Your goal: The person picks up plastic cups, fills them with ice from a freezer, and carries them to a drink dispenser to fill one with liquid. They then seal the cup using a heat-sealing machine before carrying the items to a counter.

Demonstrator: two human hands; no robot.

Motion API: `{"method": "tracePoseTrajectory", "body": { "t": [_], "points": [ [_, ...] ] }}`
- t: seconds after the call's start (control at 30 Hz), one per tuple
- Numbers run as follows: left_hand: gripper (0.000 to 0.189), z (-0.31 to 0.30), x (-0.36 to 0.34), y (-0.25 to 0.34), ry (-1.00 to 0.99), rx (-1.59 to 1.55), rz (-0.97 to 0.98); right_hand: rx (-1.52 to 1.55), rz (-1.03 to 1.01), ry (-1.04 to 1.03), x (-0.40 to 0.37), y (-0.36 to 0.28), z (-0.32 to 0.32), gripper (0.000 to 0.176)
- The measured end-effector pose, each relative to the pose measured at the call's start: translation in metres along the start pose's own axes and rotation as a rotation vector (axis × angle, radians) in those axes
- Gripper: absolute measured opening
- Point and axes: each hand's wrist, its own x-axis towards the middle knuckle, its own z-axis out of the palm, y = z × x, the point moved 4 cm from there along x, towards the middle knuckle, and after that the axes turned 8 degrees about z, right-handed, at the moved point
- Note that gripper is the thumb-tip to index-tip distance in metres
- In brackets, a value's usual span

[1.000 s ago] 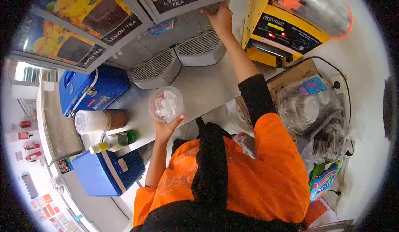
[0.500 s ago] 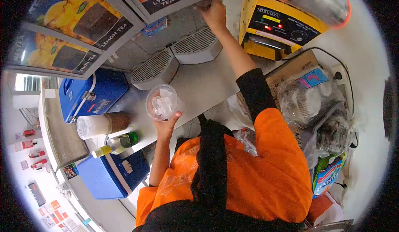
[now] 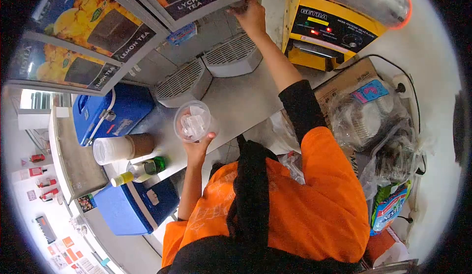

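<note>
My left hand (image 3: 197,148) is closed round a clear plastic cup (image 3: 205,111), which has several ice cubes (image 3: 192,123) inside. The cup is held above the grey counter, in front of the drip trays. My right hand (image 3: 251,16) reaches up to the lower edge of the drink dispenser (image 3: 196,16), below the green tea panel. Its fingers are curled there round something dark that I cannot make out, partly hidden by the hand and the panel edge. Two grey slatted drip trays (image 3: 184,83) stand under the dispenser.
Stacked plastic cups (image 3: 123,147), a green bottle with a yellow cap (image 3: 143,170) and two blue cooler boxes (image 3: 118,114) are on the left. At right stand a yellow cup sealer (image 3: 334,33), a cardboard box (image 3: 344,85), bagged lids (image 3: 364,121) and a black cable (image 3: 410,92).
The camera view has shifted slightly. My left hand still holds the cup of ice, and my right hand stays at the dispenser's lower edge.
</note>
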Motion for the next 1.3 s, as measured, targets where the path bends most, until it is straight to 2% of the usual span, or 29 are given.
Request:
{"method": "tracePoseTrajectory", "body": {
  "t": [0.13, 0.23, 0.37, 0.57, 0.63, 0.73, 0.8, 0.9, 0.97, 1.0, 1.1, 1.13, 1.2, 1.23, 1.3],
  "points": [
    [0.083, 0.000, 0.001, -0.009, 0.017, 0.010, -0.003, 0.103, 0.007, -0.022, 0.003, -0.004, -0.003, 0.051],
    [0.084, 0.004, 0.006, -0.004, 0.004, 0.012, 0.015, 0.002, -0.041, -0.002, 0.004, -0.006, -0.004, 0.048],
    [0.086, 0.007, 0.016, -0.009, -0.033, 0.043, 0.017, 0.092, -0.001, 0.034, 0.006, -0.004, -0.004, 0.044],
    [0.081, 0.037, 0.068, -0.013, -0.113, 0.020, -0.016, 0.046, 0.023, -0.044, 0.006, -0.015, -0.010, 0.048],
    [0.076, 0.052, 0.089, -0.011, -0.136, -0.057, 0.018, 0.116, 0.109, -0.104, 0.007, -0.014, -0.011, 0.056],
    [0.073, 0.064, 0.113, -0.033, -0.147, -0.056, 0.102, 0.083, -0.006, -0.075, 0.007, -0.011, -0.017, 0.052],
    [0.072, 0.072, 0.122, -0.036, -0.152, -0.110, 0.080, 0.138, 0.038, -0.148, 0.006, 0.002, -0.017, 0.056],
    [0.070, 0.080, 0.127, -0.041, -0.173, -0.172, 0.125, 0.103, 0.095, -0.223, -0.011, -0.005, -0.043, 0.052],
    [0.067, 0.087, 0.127, -0.035, -0.246, -0.090, 0.113, 0.129, 0.194, -0.428, -0.021, -0.021, -0.060, 0.052],
    [0.067, 0.087, 0.127, -0.034, -0.239, -0.094, 0.118, 0.129, 0.184, -0.431, -0.025, -0.025, -0.067, 0.052],
    [0.067, 0.090, 0.126, -0.025, -0.296, -0.039, 0.154, 0.116, 0.073, -0.617, -0.037, -0.049, -0.082, 0.044],
    [0.069, 0.091, 0.125, -0.019, -0.313, -0.029, 0.173, 0.112, 0.070, -0.614, -0.038, -0.056, -0.088, 0.044],
    [0.070, 0.094, 0.125, -0.014, -0.332, -0.022, 0.196, -0.035, -0.192, -0.593, -0.042, -0.074, -0.097, 0.045],
    [0.070, 0.095, 0.125, -0.013, -0.331, -0.024, 0.232, -0.039, -0.196, -0.590, -0.042, -0.079, -0.102, 0.045],
    [0.071, 0.094, 0.126, -0.015, -0.325, -0.028, 0.274, -0.245, -0.372, -0.598, -0.045, -0.092, -0.105, 0.045]
  ]
}}
